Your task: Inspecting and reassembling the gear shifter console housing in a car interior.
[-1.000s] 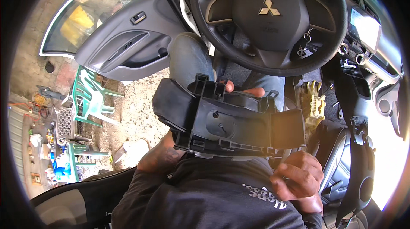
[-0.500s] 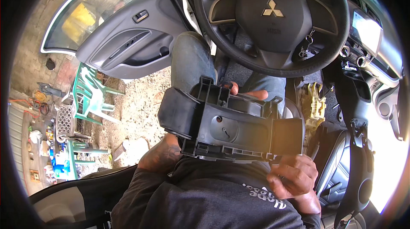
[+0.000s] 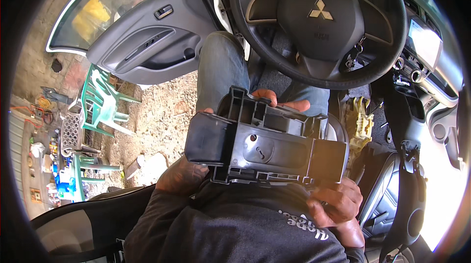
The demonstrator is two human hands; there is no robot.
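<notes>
A black plastic car console part point(image 3: 274, 147) lies crosswise above my lap, with a long recess, a small round hole and clip tabs along its edges. My left hand point(image 3: 189, 172) supports it at its left end, the palm mostly hidden underneath. Fingertips show past its far edge and one by its left end panel. At the part's near right corner is my right hand point(image 3: 338, 201), its fingers curled in. Whether those fingers touch the corner or pinch something small, I cannot make out.
The steering wheel point(image 3: 321, 27) stands just beyond the part. An open car door point(image 3: 147, 42) is on the left, with green plastic chairs point(image 3: 100, 101) outside. A yellowish bracket point(image 3: 360, 120) sits on the floor at right, beside the upright handbrake-side trim point(image 3: 412, 116) and black seat point(image 3: 385, 199).
The console part has tilted slightly, and its left end panel has shifted a little to the right. A left fingertip now shows beside that panel. My right hand has barely moved.
</notes>
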